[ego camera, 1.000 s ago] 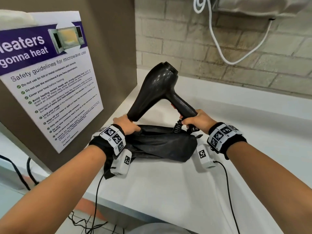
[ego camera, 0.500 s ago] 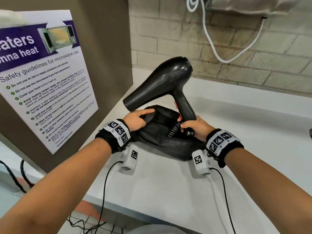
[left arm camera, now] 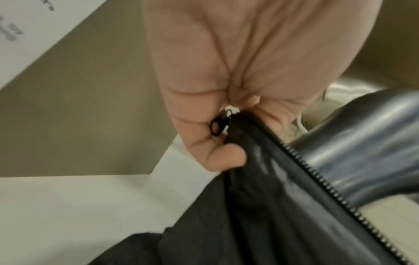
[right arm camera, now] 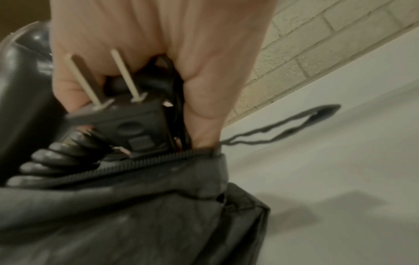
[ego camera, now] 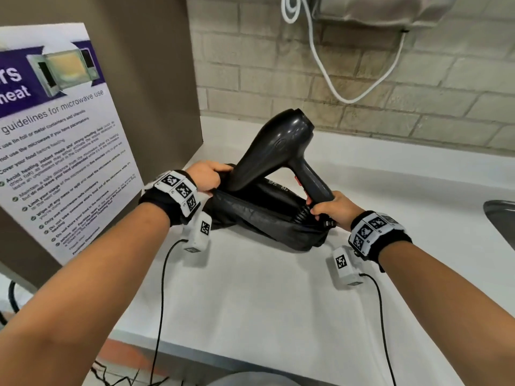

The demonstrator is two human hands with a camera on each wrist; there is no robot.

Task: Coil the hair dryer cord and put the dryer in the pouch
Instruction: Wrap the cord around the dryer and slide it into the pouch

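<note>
Over white counter [ego camera: 250,296], left hand [ego camera: 204,175] pinches pouch [ego camera: 264,218] rim; right hand [ego camera: 333,210] clenches dryer [ego camera: 276,151] handle.

Both forearms stretched forward, bare, banded at the wrists. Left hand [ego camera: 206,175] curled knuckles-up, fingers and thumb [left arm camera: 226,157] pinching fabric at the far left. Right hand [ego camera: 333,208] lower and to the right, fist closed tight, fingers [right arm camera: 204,100] wrapped downward.
</note>
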